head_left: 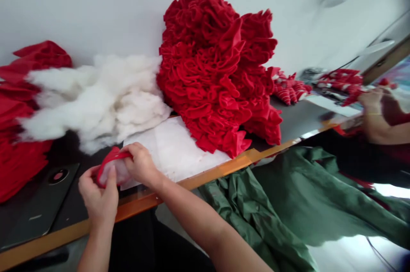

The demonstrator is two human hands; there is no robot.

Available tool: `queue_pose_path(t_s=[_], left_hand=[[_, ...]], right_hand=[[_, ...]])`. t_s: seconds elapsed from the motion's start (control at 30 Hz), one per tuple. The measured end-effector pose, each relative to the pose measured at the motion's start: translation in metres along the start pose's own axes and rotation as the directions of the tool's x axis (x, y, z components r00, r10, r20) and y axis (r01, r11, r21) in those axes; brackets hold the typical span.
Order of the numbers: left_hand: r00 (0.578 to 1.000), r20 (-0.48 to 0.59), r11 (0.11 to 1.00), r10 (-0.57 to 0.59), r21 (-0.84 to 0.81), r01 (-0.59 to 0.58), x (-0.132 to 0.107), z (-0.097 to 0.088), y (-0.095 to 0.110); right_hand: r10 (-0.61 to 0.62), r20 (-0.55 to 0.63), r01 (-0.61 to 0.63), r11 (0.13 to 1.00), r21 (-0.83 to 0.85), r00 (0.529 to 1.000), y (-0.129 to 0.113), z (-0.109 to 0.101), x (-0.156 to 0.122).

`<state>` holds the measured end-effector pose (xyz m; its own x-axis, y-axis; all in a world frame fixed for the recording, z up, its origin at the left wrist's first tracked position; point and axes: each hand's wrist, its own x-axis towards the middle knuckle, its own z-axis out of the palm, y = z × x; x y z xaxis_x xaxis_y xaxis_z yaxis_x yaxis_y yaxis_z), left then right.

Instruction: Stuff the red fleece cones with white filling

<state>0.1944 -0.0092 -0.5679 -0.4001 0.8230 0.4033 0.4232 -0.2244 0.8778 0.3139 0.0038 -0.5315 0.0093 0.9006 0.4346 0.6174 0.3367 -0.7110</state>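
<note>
Between my two hands is a small red fabric piece [104,163] with white stuffing [119,169] showing in its opening. My left hand [100,193] is closed around its lower left side, thumb pressed against the white stuffing. The fingers of my right hand [141,163] pinch its upper right edge. Both hands are above the table's front edge. Just behind them lies a loose heap of white fibre stuffing [105,97]. A white sheet [173,148] is spread on the table to the right of my hands.
A tall pile of red fabric pieces [211,67] stands behind the sheet. More red fabric [19,135] and a dark phone [45,203] are at the left. Green cloth [288,195] hangs in front of the table. Another person's hands [373,101] work at the far right.
</note>
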Motion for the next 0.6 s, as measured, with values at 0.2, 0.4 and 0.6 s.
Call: queue_pose_path(t_s=[0.2,0.4,0.6], left_hand=[[0.995,-0.086,0.992,0.048,0.121,-0.037,0.002,0.0,0.016],[0.998,-0.031,0.991,0.059,0.119,-0.055,0.002,0.001,0.013],[0.988,0.031,0.975,-0.151,-0.162,0.154,-0.007,-0.002,0.027]], right_hand=[[-0.083,-0.018,0.083,0.997,-0.002,0.996,-0.009,-0.007,-0.02],[-0.081,0.032,0.086,0.97,-0.229,0.996,0.008,0.003,-0.022],[-0.066,0.047,0.075,0.966,-0.248,0.997,0.021,0.012,-0.015]])
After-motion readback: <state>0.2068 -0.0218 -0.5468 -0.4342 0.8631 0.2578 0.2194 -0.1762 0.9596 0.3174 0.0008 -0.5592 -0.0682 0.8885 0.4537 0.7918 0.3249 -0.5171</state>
